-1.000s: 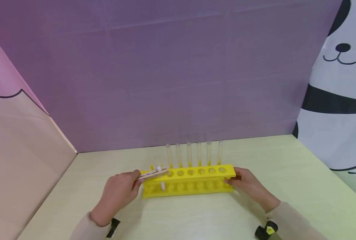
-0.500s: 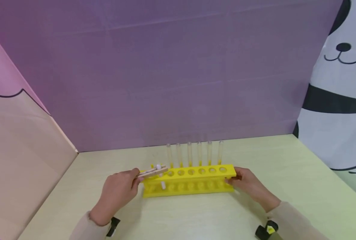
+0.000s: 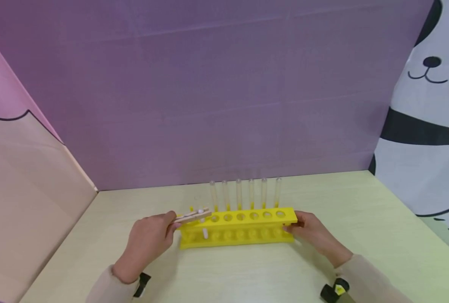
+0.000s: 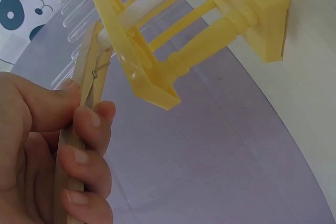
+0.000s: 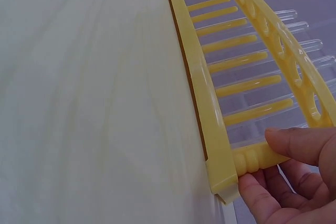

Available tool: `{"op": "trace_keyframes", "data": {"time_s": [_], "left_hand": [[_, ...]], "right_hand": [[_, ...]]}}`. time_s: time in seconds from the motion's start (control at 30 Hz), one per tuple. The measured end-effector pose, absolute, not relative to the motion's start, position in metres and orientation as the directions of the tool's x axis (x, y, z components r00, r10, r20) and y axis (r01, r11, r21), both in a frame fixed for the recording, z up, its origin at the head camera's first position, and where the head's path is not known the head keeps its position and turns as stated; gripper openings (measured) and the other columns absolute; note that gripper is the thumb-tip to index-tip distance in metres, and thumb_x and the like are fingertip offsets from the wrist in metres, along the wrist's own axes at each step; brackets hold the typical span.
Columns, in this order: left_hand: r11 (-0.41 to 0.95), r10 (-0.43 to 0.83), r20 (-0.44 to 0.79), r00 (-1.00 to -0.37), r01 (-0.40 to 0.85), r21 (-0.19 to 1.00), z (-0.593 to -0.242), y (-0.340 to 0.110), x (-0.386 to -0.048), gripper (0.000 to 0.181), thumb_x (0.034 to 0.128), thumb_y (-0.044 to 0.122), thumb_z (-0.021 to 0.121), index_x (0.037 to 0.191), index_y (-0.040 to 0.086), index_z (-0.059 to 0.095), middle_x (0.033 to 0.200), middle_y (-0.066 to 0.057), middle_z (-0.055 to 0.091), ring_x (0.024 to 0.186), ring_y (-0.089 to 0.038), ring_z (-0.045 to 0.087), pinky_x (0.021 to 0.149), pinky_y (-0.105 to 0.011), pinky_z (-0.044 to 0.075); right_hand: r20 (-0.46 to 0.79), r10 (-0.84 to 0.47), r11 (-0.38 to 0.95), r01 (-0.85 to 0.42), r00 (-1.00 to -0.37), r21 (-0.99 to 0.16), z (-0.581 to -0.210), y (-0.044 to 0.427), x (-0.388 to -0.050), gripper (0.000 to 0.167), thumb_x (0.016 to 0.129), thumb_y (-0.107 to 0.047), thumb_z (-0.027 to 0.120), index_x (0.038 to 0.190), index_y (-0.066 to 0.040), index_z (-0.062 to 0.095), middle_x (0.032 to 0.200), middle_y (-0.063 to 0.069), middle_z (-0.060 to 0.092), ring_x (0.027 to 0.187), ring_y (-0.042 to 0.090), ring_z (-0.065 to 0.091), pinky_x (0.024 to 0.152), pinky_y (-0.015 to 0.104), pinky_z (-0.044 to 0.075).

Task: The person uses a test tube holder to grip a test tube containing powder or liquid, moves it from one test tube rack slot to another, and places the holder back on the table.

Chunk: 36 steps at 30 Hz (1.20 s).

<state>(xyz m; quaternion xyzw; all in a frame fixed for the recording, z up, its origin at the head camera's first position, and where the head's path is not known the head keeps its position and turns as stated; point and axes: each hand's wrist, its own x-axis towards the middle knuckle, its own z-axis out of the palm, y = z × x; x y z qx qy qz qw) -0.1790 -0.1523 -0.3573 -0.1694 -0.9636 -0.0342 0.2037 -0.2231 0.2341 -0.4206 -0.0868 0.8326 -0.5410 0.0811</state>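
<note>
A yellow test tube rack (image 3: 247, 218) stands on the table, a row of clear tubes (image 3: 239, 194) upside down on pegs along its back. My left hand (image 3: 148, 240) grips a wooden clamp (image 4: 90, 80), whose jaws lie around a white-filled tube (image 4: 152, 4) near the rack's left end. That tube passes through the upper plate, its white part (image 3: 205, 233) showing below. With thumb and fingers my right hand (image 3: 317, 235) holds the right end post (image 5: 254, 157) of the rack.
The rack stands on a pale table (image 3: 232, 273). Behind it rises a purple backdrop (image 3: 224, 105). A beige side panel (image 3: 23, 185) is on the left, and a panda-printed panel (image 3: 425, 168) on the right.
The clamp's tip has shifted slightly at the white-filled tube since a second ago. Both hands keep their holds, and the rack stays in place.
</note>
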Motion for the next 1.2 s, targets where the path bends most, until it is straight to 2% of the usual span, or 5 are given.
{"op": "trace_keyframes", "data": {"time_s": [0.57,1.2], "left_hand": [[0.938,0.307,0.454,-0.837,0.347,0.005,-0.351,-0.153,-0.178,0.014,0.0824,0.02,0.073,0.078,0.012,0.061,0.053,0.008,0.04,0.043,-0.008,0.029,0.04,-0.024,0.026],[0.944,0.278,0.533,-0.799,0.33,0.003,-0.337,-0.152,-0.178,0.013,0.0821,0.018,0.073,0.081,0.009,0.063,0.053,0.006,0.04,0.042,-0.009,0.029,0.038,-0.025,0.025]], "right_hand": [[-0.065,-0.206,0.408,-0.026,-0.976,-0.912,-0.422,0.233,-0.224,0.041,0.085,-0.001,0.064,0.123,0.008,0.053,0.113,0.017,0.062,0.086,0.019,0.056,0.073,0.026,0.051],[-0.044,-0.225,0.396,-0.05,-0.973,-0.917,-0.42,0.233,-0.223,0.042,0.085,-0.001,0.064,0.124,0.01,0.052,0.115,0.02,0.061,0.088,0.019,0.057,0.075,0.025,0.051]]}}
